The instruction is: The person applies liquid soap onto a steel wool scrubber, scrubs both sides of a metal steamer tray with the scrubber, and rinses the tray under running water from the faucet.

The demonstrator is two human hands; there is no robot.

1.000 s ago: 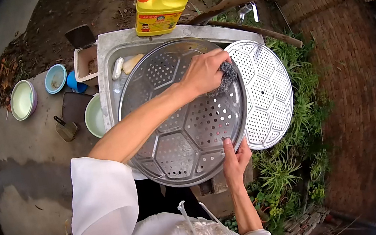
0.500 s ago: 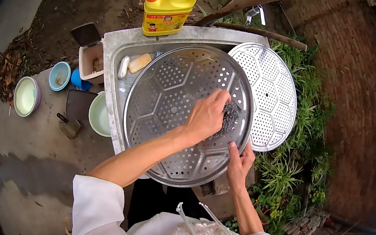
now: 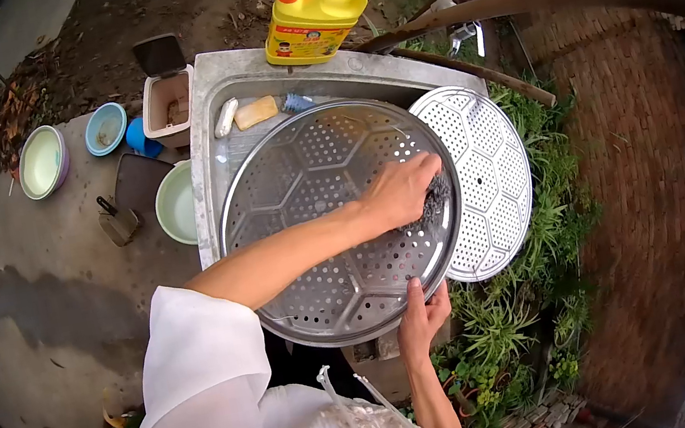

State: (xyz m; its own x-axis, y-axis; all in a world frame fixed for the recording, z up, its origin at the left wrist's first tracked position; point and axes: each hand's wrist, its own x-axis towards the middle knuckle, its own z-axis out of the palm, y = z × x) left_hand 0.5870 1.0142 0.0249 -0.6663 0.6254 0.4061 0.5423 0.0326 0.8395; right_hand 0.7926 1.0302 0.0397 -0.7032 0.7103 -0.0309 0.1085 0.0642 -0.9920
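A wide, round, perforated steel steamer tray [image 3: 316,219] is lying tilted over the grey sink [image 3: 244,71]: stiff, probably wet and slippery, best gripped by its rim. The right hand [image 3: 421,319] is pinching the near rim; the left hand [image 3: 402,190] is pressing a dark wire scourer [image 3: 435,202] near the tray's right edge.

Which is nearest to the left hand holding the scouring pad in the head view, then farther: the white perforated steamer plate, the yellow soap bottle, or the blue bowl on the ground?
1. White perforated steamer plate, just beside the left hand.
2. Yellow soap bottle, on the sink's far rim.
3. Blue bowl, on the ground beyond the sink.
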